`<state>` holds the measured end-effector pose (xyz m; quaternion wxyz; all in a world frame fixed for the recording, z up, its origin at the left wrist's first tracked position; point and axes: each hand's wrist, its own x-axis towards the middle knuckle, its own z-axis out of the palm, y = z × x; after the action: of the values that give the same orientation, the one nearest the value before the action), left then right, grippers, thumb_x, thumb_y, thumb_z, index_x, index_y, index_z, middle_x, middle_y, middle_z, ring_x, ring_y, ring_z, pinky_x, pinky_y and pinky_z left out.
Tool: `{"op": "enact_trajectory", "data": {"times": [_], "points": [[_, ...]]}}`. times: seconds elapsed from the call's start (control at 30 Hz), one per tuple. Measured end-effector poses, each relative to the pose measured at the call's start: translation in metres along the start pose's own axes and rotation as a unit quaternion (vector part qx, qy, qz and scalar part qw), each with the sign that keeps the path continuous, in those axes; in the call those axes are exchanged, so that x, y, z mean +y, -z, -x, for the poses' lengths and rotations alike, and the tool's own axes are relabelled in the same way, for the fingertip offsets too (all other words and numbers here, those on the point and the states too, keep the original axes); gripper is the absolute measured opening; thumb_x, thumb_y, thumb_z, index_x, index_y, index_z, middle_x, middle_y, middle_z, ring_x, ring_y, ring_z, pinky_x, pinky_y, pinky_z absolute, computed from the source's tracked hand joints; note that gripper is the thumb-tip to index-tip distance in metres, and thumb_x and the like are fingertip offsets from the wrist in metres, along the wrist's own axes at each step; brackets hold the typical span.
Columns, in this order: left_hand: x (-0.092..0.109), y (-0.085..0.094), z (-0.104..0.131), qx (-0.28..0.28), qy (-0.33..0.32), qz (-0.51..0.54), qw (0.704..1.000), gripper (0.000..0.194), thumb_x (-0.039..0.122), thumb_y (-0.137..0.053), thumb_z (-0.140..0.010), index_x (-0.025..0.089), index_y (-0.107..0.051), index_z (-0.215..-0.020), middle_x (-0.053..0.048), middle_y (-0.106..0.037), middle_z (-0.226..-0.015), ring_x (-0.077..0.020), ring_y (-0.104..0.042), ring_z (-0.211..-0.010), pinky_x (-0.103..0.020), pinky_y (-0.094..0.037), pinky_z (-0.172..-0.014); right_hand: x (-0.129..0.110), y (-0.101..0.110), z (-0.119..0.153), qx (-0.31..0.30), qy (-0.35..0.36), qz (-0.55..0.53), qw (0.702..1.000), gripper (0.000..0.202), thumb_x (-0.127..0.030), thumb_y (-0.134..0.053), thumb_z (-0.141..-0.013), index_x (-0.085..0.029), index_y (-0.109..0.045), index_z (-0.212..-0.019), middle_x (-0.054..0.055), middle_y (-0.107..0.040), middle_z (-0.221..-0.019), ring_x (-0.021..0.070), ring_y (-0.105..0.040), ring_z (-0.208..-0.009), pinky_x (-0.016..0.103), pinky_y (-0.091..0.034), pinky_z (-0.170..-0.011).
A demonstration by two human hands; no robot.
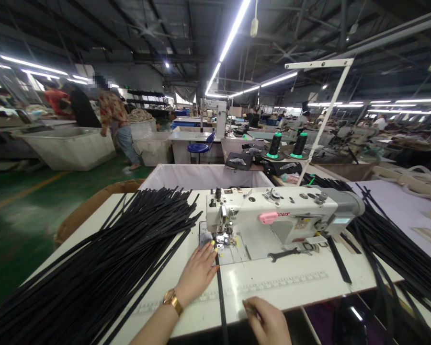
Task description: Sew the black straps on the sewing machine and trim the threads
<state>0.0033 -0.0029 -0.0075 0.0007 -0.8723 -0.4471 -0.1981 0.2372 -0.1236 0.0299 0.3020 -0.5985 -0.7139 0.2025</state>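
A long narrow black strap (pixel 221 292) runs from the table's front edge up to the presser foot of a white sewing machine (pixel 251 211). My left hand (pixel 198 269), with a gold watch on the wrist, lies flat with fingers stretched out. Its fingertips are beside the presser foot, at the strap's left edge. At the table's front edge, right of the strap, is my right hand (pixel 267 320). Its fingers are curled closed, and what they hold, if anything, cannot be made out.
A big pile of black straps (pixel 129 244) covers the table's left side; more straps (pixel 391 244) lie at the right. An open-ended wrench (pixel 284 254) rests by the machine base. Two black thread cones (pixel 275 145) stand behind. A person (pixel 115 120) is at the far left.
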Motion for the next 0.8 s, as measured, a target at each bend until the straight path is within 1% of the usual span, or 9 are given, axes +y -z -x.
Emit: {"op": "enact_trajectory", "data": {"times": [0.1, 0.2, 0.33, 0.6, 0.8], "points": [[0.001, 0.002, -0.001, -0.01, 0.003, -0.007, 1.0, 0.045, 0.039, -0.038, -0.098, 0.019, -0.043, -0.138, -0.011, -0.041, -0.147, -0.027, -0.036, -0.137, -0.051, -0.035, -0.11, 0.01, -0.002, -0.033, 0.033, 0.021, 0.043, 0.998, 0.023, -0.017, -0.047, -0.082, -0.02, -0.068, -0.091, 0.004, -0.075, -0.084, 0.0167, -0.069, -0.077, 0.024, -0.05, -0.069], [0.002, 0.003, -0.001, -0.019, 0.007, -0.011, 1.0, 0.046, 0.04, -0.037, -0.098, 0.019, -0.043, -0.139, -0.011, -0.04, -0.148, -0.0267, -0.035, -0.137, -0.05, -0.035, -0.111, 0.018, -0.009, -0.05, 0.034, 0.023, 0.069, 0.997, 0.025, -0.017, -0.045, -0.082, -0.019, -0.068, -0.093, 0.006, -0.075, -0.086, 0.0178, -0.07, -0.078, 0.025, -0.051, -0.07], [0.002, 0.004, -0.001, -0.018, 0.01, -0.003, 1.0, 0.046, 0.041, -0.036, -0.098, 0.021, -0.042, -0.139, -0.01, -0.04, -0.148, -0.0264, -0.035, -0.137, -0.051, -0.034, -0.111, 0.024, -0.018, -0.05, 0.026, 0.018, 0.082, 0.996, 0.024, -0.019, -0.045, -0.085, -0.02, -0.067, -0.094, 0.005, -0.075, -0.086, 0.0176, -0.07, -0.079, 0.024, -0.05, -0.069], [0.002, 0.004, -0.001, -0.021, 0.011, 0.003, 1.0, 0.045, 0.04, -0.036, -0.099, 0.02, -0.043, -0.138, -0.01, -0.041, -0.148, -0.0261, -0.033, -0.138, -0.051, -0.034, -0.112, 0.026, -0.019, -0.048, 0.021, 0.01, 0.083, 0.996, 0.023, -0.022, -0.045, -0.087, -0.02, -0.067, -0.094, 0.004, -0.074, -0.085, 0.018, -0.069, -0.077, 0.026, -0.048, -0.067], [0.002, 0.004, -0.002, -0.028, 0.015, -0.008, 0.999, 0.043, 0.033, -0.04, -0.097, 0.02, -0.043, -0.138, -0.01, -0.042, -0.147, -0.0257, -0.034, -0.138, -0.05, -0.034, -0.112, 0.03, -0.023, -0.049, 0.027, 0.015, 0.072, 0.997, 0.021, -0.022, -0.047, -0.086, -0.021, -0.066, -0.094, 0.003, -0.074, -0.086, 0.0188, -0.069, -0.077, 0.027, -0.05, -0.067]]}}
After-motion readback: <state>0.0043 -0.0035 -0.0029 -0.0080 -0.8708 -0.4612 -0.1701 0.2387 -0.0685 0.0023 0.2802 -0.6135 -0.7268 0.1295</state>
